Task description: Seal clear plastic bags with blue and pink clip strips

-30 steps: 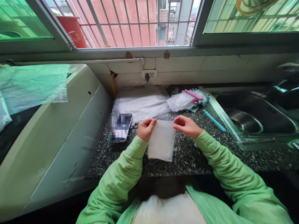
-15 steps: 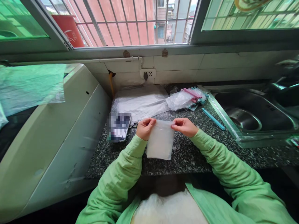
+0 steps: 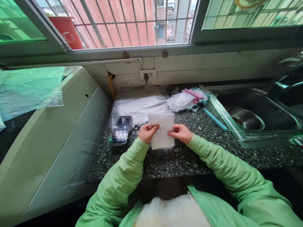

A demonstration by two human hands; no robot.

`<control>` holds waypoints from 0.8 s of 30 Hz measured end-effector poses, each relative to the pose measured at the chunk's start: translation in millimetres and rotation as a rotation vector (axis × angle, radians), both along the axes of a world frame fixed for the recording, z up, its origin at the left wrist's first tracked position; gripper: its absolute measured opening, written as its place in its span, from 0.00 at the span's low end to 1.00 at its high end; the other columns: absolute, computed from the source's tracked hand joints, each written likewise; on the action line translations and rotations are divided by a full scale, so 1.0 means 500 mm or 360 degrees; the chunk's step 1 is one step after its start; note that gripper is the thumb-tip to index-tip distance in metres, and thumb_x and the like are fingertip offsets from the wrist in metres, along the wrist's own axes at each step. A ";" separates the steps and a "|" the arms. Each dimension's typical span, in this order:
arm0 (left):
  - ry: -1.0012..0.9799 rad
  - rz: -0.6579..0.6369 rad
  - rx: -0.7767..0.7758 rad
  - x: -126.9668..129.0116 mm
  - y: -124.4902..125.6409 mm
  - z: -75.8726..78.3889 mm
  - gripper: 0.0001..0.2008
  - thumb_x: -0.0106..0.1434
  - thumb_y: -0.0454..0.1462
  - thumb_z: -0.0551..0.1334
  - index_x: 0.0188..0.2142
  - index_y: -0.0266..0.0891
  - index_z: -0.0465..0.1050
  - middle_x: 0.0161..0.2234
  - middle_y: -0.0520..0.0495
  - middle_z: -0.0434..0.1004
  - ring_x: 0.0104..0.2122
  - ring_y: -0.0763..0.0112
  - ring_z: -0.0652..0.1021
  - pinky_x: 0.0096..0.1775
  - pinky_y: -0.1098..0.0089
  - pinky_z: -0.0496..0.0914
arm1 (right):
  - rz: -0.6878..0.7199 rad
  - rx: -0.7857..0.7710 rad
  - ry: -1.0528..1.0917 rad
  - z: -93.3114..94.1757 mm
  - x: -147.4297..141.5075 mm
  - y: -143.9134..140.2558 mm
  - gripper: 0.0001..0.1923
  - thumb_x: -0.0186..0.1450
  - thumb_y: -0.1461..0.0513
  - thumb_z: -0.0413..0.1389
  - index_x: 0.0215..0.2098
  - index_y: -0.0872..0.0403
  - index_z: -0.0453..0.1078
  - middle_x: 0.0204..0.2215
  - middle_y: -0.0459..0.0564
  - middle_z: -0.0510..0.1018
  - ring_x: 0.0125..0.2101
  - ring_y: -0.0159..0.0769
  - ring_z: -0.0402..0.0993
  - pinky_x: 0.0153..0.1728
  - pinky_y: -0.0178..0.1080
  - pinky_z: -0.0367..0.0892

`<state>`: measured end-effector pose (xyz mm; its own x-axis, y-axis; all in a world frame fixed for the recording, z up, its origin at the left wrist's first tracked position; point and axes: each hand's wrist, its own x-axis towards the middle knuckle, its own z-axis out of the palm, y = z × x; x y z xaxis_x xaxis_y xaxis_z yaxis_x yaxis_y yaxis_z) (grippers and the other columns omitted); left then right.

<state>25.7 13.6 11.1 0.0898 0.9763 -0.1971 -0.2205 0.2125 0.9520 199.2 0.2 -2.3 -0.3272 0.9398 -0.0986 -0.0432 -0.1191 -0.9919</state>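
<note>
A stack of translucent white plastic bags [image 3: 163, 138] is held upright over the counter, its top edges slightly offset. My left hand [image 3: 147, 133] grips the left side, thumb across the front. My right hand [image 3: 181, 133] pinches the right edge between thumb and fingers. Left of my hands lies a phone-like device [image 3: 120, 130], blurred out. Behind the bags a white plastic-wrapped sheet or pile [image 3: 139, 101] lies flat. To its right rests a clear plastic packet [image 3: 181, 101] with pink strips [image 3: 193, 94] and teal ones, apparently bag clips.
A single blue strip [image 3: 215, 119] lies beside the metal sink [image 3: 251, 110] on the right. On the left a large pale casing [image 3: 71, 126] borders the speckled counter [image 3: 196, 164]. A wall socket [image 3: 148, 74] with a plug sits below the barred window.
The bags have turned in my hands: I held them by their top corners, hanging down, and now grip them mid-side. They sit higher in the view.
</note>
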 end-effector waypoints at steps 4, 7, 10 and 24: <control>-0.0020 0.0021 0.0054 -0.005 0.006 -0.009 0.23 0.30 0.50 0.70 0.20 0.32 0.74 0.18 0.50 0.73 0.19 0.76 0.69 0.24 0.73 0.65 | -0.0077 -0.0043 -0.0027 -0.013 -0.006 -0.007 0.22 0.41 0.50 0.63 0.26 0.58 0.71 0.23 0.45 0.75 0.27 0.33 0.70 0.38 0.42 0.66; -0.0075 0.0073 0.0116 -0.006 0.012 -0.016 0.24 0.33 0.51 0.69 0.24 0.33 0.76 0.20 0.50 0.75 0.21 0.75 0.71 0.26 0.73 0.66 | -0.0071 -0.0014 -0.0149 -0.017 -0.006 -0.007 0.21 0.41 0.50 0.63 0.24 0.58 0.71 0.21 0.45 0.75 0.25 0.32 0.69 0.34 0.40 0.66; -0.0067 0.0151 0.0091 -0.008 0.019 -0.024 0.23 0.31 0.50 0.70 0.23 0.33 0.75 0.19 0.50 0.75 0.20 0.76 0.70 0.25 0.74 0.66 | -0.0105 0.0113 -0.0392 -0.016 0.018 -0.002 0.20 0.45 0.49 0.60 0.25 0.58 0.70 0.21 0.46 0.74 0.23 0.32 0.68 0.29 0.39 0.66; -0.0163 -0.0026 -0.0112 -0.038 0.015 -0.040 0.22 0.32 0.45 0.71 0.26 0.33 0.75 0.21 0.50 0.76 0.21 0.74 0.72 0.27 0.73 0.66 | -0.1178 0.0420 -0.2695 -0.016 0.380 -0.035 0.19 0.54 0.50 0.53 0.35 0.56 0.72 0.34 0.57 0.75 0.34 0.44 0.68 0.30 0.41 0.60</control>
